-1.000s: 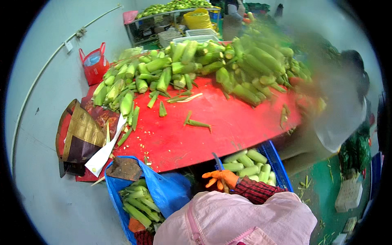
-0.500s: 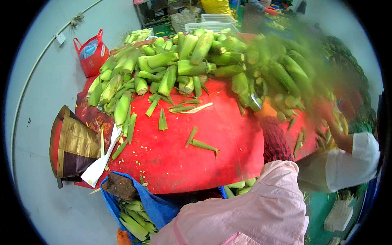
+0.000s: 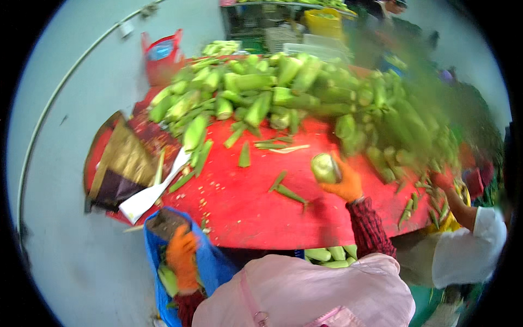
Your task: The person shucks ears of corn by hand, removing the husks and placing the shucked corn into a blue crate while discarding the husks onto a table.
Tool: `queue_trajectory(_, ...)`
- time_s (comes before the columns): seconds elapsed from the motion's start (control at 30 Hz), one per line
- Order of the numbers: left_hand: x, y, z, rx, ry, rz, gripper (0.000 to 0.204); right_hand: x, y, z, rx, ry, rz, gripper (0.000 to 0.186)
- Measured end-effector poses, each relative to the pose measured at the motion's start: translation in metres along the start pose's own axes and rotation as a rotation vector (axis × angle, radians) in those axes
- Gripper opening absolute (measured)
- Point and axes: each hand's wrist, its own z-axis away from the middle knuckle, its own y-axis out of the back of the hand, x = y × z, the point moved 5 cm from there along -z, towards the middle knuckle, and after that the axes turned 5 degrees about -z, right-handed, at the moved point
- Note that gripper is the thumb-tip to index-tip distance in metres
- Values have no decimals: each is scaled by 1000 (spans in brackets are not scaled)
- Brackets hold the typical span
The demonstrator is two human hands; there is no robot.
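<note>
My right hand (image 3: 347, 184), in an orange glove, grips a green ear of corn (image 3: 323, 168) above the red tabletop (image 3: 261, 207). The pale cut end of that ear faces me. A dark strip shows between glove and corn, too blurred to name. My left hand (image 3: 182, 259), also gloved in orange, is raised over a blue bag (image 3: 210, 278) at the table's near left edge. Its fingers look loosely apart with nothing seen in them, though motion smears them. Green husks (image 3: 168, 279) lie inside the bag, beside a dark brown lump (image 3: 166, 223).
A long heap of unhusked corn (image 3: 256, 82) covers the far side of the table. Loose husk pieces (image 3: 289, 192) lie mid-table. At left are a gold-brown bag (image 3: 125, 158) and a red bag (image 3: 163, 60). A co-worker's arm (image 3: 463, 201) reaches in at right. Pale ears (image 3: 332, 254) sit below the near edge.
My right hand has drawn back from the heap toward me, bringing an ear of corn. My left hand has risen from the lower edge to above the blue bag. The view has shifted.
</note>
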Motion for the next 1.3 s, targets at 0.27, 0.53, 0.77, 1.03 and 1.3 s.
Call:
queue_trajectory(0.27, -61, -72, 3, -618, 424, 1337, 67, -267, -164, 59, -683, 819, -411, 93)
queue_trajectory(0.53, -41, 47, 70, -130, 65, 1235, 52, -365, -217, 130, -941, 989, 73, 90)
queue_trajectory(0.77, -71, 84, 92, 87, -12, 1331, 49, -401, -273, 147, -782, 1351, 56, 87)
queue_trajectory(1.03, -83, 101, 99, 142, -71, 1418, 47, -367, -310, 187, -1271, 435, -434, 80)
queue_trajectory(1.3, -49, 96, 127, 289, -55, 1174, 57, -403, -281, 170, -1247, 864, -365, 73)
